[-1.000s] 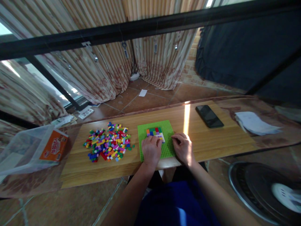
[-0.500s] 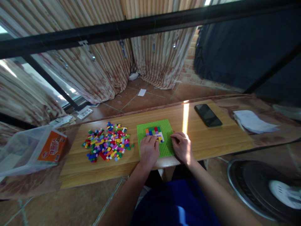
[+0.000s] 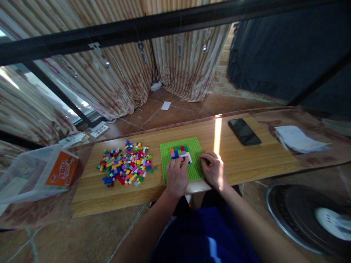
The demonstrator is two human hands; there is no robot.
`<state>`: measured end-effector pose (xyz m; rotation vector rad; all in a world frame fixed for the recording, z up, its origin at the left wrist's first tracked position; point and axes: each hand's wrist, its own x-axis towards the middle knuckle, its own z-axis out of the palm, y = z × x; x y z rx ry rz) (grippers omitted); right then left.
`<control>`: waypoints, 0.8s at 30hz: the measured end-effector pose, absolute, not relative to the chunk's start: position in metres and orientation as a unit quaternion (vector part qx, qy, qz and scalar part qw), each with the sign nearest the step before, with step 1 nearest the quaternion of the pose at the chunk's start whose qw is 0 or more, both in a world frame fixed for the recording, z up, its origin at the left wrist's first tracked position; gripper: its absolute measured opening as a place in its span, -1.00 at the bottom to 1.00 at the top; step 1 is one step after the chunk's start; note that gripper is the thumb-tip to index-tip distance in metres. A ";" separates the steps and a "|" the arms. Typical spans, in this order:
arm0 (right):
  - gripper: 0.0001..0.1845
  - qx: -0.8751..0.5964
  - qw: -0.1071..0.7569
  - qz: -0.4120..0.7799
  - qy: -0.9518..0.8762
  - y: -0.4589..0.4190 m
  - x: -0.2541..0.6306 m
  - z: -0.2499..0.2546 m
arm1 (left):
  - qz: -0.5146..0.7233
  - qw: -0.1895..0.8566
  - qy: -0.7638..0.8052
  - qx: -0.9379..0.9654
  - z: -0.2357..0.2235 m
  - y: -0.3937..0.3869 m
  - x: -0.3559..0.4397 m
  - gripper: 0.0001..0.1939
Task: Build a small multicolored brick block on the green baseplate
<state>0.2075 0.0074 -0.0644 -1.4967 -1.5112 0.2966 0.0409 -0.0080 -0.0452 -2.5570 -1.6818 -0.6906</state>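
A green studded baseplate [image 3: 196, 146] lies on the wooden table in front of me. Several colored toy bricks [image 3: 182, 149] form a block near its middle, among them orange, blue, red, green and white ones. My left hand [image 3: 177, 175] rests over the plate's lower left, its fingers bent and closed together at the near edge of the bricks; what they grip is hidden. At the plate's right edge is my right hand [image 3: 214, 168], thumb and fingers curled together. Whether anything sits in that pinch cannot be made out.
A spread pile of loose toy bricks [image 3: 130, 166] lies left of the plate. Further left stands a clear plastic bin [image 3: 30, 160] with an orange label. A black phone [image 3: 244, 131] and white papers [image 3: 301, 139] lie to the right. A round fan [image 3: 296, 215] stands on the floor.
My left hand has shifted slightly over the near part of the brick block, covering the yellow brick that showed there before. The right hand stays at the plate's edge. The view has tilted slightly.
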 end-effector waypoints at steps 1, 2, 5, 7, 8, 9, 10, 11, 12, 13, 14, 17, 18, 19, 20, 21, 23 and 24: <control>-0.79 -0.614 0.476 0.121 -0.618 0.007 0.207 -0.064 | -0.220 0.003 -0.536 -0.815 -0.046 -0.008 0.041 -0.65; -0.79 -0.616 0.475 0.120 -0.617 0.007 0.207 -0.064 | -0.220 0.005 -0.536 -0.815 -0.046 -0.008 0.042 -0.65; -0.80 -0.617 0.473 0.115 -0.619 0.007 0.207 -0.064 | -0.221 0.004 -0.538 -0.814 -0.048 -0.009 0.043 -0.64; -0.80 -0.615 0.472 0.110 -0.622 0.007 0.207 -0.065 | -0.222 0.000 -0.538 -0.813 -0.048 -0.009 0.043 -0.65; -0.80 -0.614 0.473 0.108 -0.622 0.007 0.207 -0.065 | -0.223 -0.002 -0.538 -0.813 -0.048 -0.009 0.043 -0.65; -0.80 -0.613 0.474 0.107 -0.623 0.008 0.207 -0.065 | -0.223 -0.002 -0.538 -0.813 -0.048 -0.009 0.043 -0.65; -0.80 -0.613 0.474 0.106 -0.623 0.008 0.207 -0.065 | -0.223 -0.001 -0.537 -0.813 -0.048 -0.009 0.043 -0.66; -0.79 -0.613 0.474 0.106 -0.623 0.008 0.207 -0.065 | -0.222 0.002 -0.537 -0.814 -0.048 -0.009 0.042 -0.66; -0.79 -0.613 0.474 0.107 -0.623 0.008 0.207 -0.064 | -0.223 0.005 -0.536 -0.814 -0.048 -0.009 0.042 -0.66; -0.79 -0.612 0.473 0.109 -0.624 0.008 0.207 -0.064 | -0.225 0.008 -0.536 -0.814 -0.048 -0.010 0.042 -0.65; -0.79 -0.612 0.473 0.109 -0.624 0.008 0.207 -0.064 | -0.230 0.009 -0.536 -0.812 -0.048 -0.011 0.041 -0.64; -0.79 -0.610 0.471 0.106 -0.628 0.007 0.207 -0.063 | -0.253 0.008 -0.543 -0.800 -0.047 -0.015 0.038 -0.60; -0.79 -0.609 0.472 0.104 -0.629 0.007 0.207 -0.063 | -0.262 0.008 -0.546 -0.796 -0.046 -0.017 0.036 -0.58; -0.79 -0.609 0.472 0.102 -0.630 0.007 0.207 -0.064 | -0.270 0.008 -0.549 -0.791 -0.045 -0.019 0.032 -0.58; -0.79 -0.608 0.473 0.101 -0.630 0.007 0.207 -0.064 | -0.279 0.008 -0.552 -0.786 -0.044 -0.021 0.028 -0.58; -0.80 -0.608 0.474 0.101 -0.629 0.007 0.208 -0.065 | -0.287 0.009 -0.558 -0.779 -0.044 -0.023 0.022 -0.59; -0.80 -0.610 0.474 0.101 -0.627 0.007 0.209 -0.067 | -0.300 0.012 -0.581 -0.757 -0.042 -0.025 0.006 -0.62; -0.80 -0.610 0.473 0.102 -0.627 0.007 0.209 -0.068 | -0.305 0.018 -0.597 -0.742 -0.041 -0.026 -0.003 -0.63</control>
